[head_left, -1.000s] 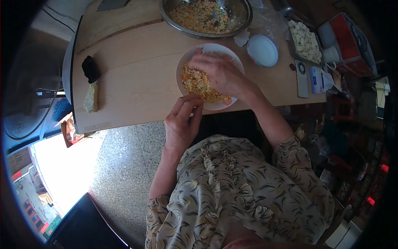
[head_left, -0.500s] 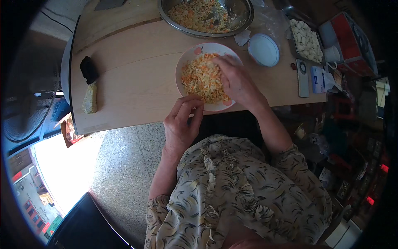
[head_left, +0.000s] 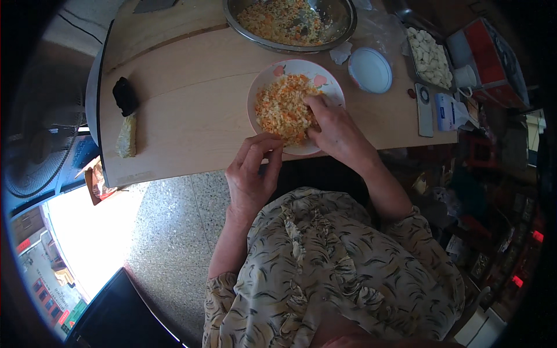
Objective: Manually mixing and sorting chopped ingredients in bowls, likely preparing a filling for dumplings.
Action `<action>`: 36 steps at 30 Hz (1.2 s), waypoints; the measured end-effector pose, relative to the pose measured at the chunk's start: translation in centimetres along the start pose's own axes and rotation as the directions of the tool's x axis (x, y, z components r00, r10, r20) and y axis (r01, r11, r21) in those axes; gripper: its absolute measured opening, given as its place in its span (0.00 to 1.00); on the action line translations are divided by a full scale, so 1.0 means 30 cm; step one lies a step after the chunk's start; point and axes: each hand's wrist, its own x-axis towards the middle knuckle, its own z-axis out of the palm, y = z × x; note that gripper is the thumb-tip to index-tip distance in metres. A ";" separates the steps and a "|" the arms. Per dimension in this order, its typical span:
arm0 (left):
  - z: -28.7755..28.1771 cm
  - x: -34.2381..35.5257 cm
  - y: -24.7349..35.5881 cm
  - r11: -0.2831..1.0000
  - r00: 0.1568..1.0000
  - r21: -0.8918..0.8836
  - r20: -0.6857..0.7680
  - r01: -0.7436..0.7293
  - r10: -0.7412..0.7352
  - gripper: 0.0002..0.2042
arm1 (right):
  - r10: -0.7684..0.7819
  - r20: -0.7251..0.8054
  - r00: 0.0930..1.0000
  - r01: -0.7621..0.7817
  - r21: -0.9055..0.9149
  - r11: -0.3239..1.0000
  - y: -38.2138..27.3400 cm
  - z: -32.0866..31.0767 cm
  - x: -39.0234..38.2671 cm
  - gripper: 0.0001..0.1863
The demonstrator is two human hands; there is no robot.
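A white plate with a pink rim and peach prints (head_left: 333, 85) rests near the table's front edge. On it lies a heap of finely chopped orange, yellow and pale vegetable mix (head_left: 283, 107). My left hand (head_left: 253, 168) pinches the plate's near-left rim between thumb and fingers. From the right, my right hand (head_left: 343, 134) reaches into the heap, its fingers curled round some of the mix; the fingertips are partly hidden in it. Behind the plate, a large steel bowl (head_left: 347, 39) holds more of the same mix.
A small white bowl (head_left: 370, 70) stands right of the plate. Farther right are a tray of pale dough pieces (head_left: 429, 56), a white cup (head_left: 465, 76), a phone (head_left: 425, 110) and a tissue pack (head_left: 451, 111). A black-ended bundle (head_left: 126, 97) lies left.
My right hand has drawn back a little toward me and to the right. The mix is gathered more to the left, baring a peach print on the plate's far right. My left hand stays put.
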 end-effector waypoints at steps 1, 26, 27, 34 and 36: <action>0.001 0.000 -0.001 1.000 1.000 -0.001 0.003 -0.005 0.005 0.08 | -0.029 -0.094 0.995 0.041 0.128 0.991 0.005 0.019 0.012 0.32; -0.007 0.013 0.043 1.000 0.999 -0.004 0.048 0.025 -0.025 0.07 | -0.613 -0.232 0.756 0.623 -0.035 0.782 -0.052 0.086 0.203 0.07; -0.016 0.009 0.043 0.999 0.999 0.005 0.036 0.034 -0.034 0.07 | -0.617 -0.229 0.753 0.628 -0.033 0.778 -0.040 0.074 0.188 0.07; -0.034 -0.014 0.025 0.997 0.997 0.007 0.005 0.071 -0.071 0.07 | -0.266 -0.161 0.950 0.296 0.204 0.933 0.051 -0.077 0.117 0.19; -0.031 -0.017 0.024 0.998 0.998 0.024 0.022 0.062 -0.062 0.07 | -0.272 -0.158 0.949 0.296 0.162 0.941 0.050 -0.059 0.147 0.35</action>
